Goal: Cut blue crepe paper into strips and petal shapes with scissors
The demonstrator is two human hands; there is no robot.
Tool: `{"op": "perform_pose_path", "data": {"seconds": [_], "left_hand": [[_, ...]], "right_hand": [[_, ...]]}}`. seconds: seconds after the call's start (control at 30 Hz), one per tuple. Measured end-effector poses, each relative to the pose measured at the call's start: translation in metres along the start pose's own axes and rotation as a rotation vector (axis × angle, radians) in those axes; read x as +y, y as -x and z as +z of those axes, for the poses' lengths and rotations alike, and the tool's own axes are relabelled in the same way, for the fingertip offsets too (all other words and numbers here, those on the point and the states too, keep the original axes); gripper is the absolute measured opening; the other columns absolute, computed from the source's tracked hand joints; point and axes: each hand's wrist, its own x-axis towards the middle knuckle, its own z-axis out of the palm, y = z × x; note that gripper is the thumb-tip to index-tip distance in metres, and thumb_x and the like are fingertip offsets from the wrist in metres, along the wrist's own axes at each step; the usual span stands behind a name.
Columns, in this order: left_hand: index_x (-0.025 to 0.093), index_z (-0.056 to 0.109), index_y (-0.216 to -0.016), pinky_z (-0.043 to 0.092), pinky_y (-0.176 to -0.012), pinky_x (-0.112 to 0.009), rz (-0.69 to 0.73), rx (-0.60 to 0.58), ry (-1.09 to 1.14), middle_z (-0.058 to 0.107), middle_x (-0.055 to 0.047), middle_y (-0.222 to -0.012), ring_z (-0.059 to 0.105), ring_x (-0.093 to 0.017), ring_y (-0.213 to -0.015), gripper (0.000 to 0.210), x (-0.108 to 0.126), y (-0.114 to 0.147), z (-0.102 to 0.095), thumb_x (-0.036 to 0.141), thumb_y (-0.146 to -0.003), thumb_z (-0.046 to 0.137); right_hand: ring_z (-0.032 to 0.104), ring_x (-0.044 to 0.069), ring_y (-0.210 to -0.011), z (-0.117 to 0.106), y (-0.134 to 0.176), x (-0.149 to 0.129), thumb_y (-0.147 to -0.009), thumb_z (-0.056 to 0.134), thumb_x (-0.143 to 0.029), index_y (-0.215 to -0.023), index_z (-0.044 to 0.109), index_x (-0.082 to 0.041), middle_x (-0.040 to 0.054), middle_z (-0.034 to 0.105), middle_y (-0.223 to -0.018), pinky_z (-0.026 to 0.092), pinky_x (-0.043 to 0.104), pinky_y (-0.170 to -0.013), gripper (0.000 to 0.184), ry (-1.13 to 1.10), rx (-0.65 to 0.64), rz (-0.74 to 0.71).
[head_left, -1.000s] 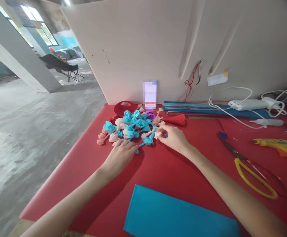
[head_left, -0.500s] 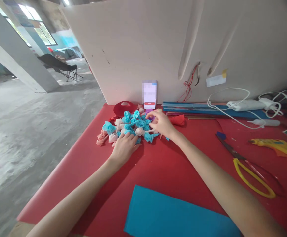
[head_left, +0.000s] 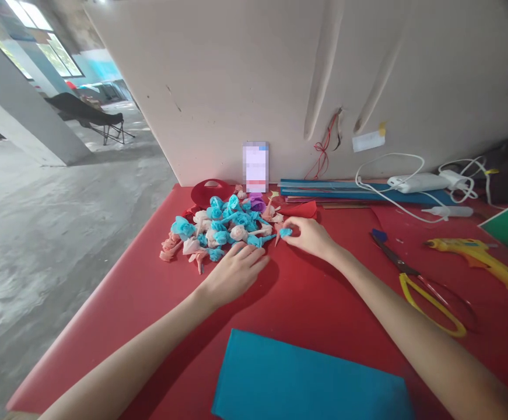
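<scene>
Flowers [head_left: 238, 219] lie heaped just beyond the left hand [head_left: 236, 271], its fingers loosely spread; the right hand [head_left: 309, 238] pinches a blue bloom [head_left: 286, 232] between thumb and fingers.

From afar, I see my right hand [head_left: 310, 236] curved around a small blue piece [head_left: 286, 232] at a red table [head_left: 306, 303], my left hand [head_left: 236, 271] loosely spread beside a flower heap [head_left: 238, 233].

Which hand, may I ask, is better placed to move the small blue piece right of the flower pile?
Likely the right hand: it curls beside that blue piece, while the left hand is farther away.
</scene>
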Motion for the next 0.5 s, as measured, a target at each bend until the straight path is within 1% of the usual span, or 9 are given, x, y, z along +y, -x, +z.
{"op": "perform_pose_path", "data": {"seconds": [0.03, 0.1, 0.2, 0.27, 0.37, 0.5], "left_hand": [[0.017, 0.057, -0.112, 0.040, -0.093, -0.036, 0.028, 0.002, 0.008, 0.062, -0.006, -0.114, 0.056, -0.022, -0.101, 0.029, 0.001, -0.001, 0.001, 0.010, -0.089, 0.042], [0.013, 0.056, -0.114, 0.038, -0.096, -0.040, 0.033, 0.006, 0.016, 0.061, -0.008, -0.116, 0.055, -0.024, -0.103, 0.029, 0.000, -0.002, 0.004, 0.011, -0.090, 0.041], [0.010, 0.056, -0.114, 0.037, -0.097, -0.044, -0.005, 0.008, 0.024, 0.062, -0.010, -0.113, 0.055, -0.026, -0.103, 0.029, -0.003, -0.002, 0.009, 0.010, -0.089, 0.042], [0.009, 0.056, -0.113, 0.038, -0.097, -0.043, -0.031, 0.008, 0.034, 0.062, -0.011, -0.112, 0.055, -0.026, -0.103, 0.028, -0.005, -0.001, 0.009, 0.009, -0.088, 0.043], [0.009, 0.057, -0.112, 0.039, -0.096, -0.042, -0.056, 0.010, 0.059, 0.062, -0.011, -0.112, 0.055, -0.026, -0.103, 0.029, -0.004, 0.001, 0.007, 0.009, -0.087, 0.043], [0.011, 0.058, -0.109, 0.040, -0.096, -0.043, -0.072, 0.019, 0.103, 0.062, -0.010, -0.112, 0.054, -0.026, -0.103, 0.028, -0.001, 0.003, 0.004, 0.007, -0.085, 0.043]], "right_hand": [[0.062, 0.016, -0.084, 0.000, -0.008, -0.002, -0.088, 0.058, -0.033, -0.098, 0.061, -0.015, 0.0042, 0.064, -0.097, 0.052, 0.036, -0.075, 0.021, -0.036, 0.024, -0.022], [0.062, 0.017, -0.086, -0.002, -0.030, -0.007, -0.088, 0.058, -0.032, -0.100, 0.060, -0.014, 0.0045, 0.064, -0.098, 0.052, 0.037, -0.076, 0.022, -0.106, 0.086, -0.064], [0.061, 0.018, -0.091, 0.000, -0.066, -0.018, -0.088, 0.057, -0.032, -0.104, 0.060, -0.014, 0.0056, 0.063, -0.102, 0.051, 0.039, -0.079, 0.024, -0.181, 0.197, -0.098], [0.061, 0.019, -0.093, 0.005, -0.087, -0.025, -0.088, 0.057, -0.032, -0.106, 0.059, -0.014, 0.0062, 0.063, -0.105, 0.051, 0.041, -0.081, 0.025, -0.215, 0.244, -0.117], [0.061, 0.020, -0.095, 0.016, -0.104, -0.029, -0.088, 0.057, -0.032, -0.108, 0.059, -0.014, 0.0066, 0.062, -0.107, 0.051, 0.041, -0.081, 0.026, -0.240, 0.250, -0.151], [0.061, 0.020, -0.095, 0.028, -0.107, -0.024, -0.088, 0.057, -0.032, -0.109, 0.059, -0.015, 0.0069, 0.062, -0.109, 0.051, 0.042, -0.081, 0.027, -0.215, 0.206, -0.170]]}}
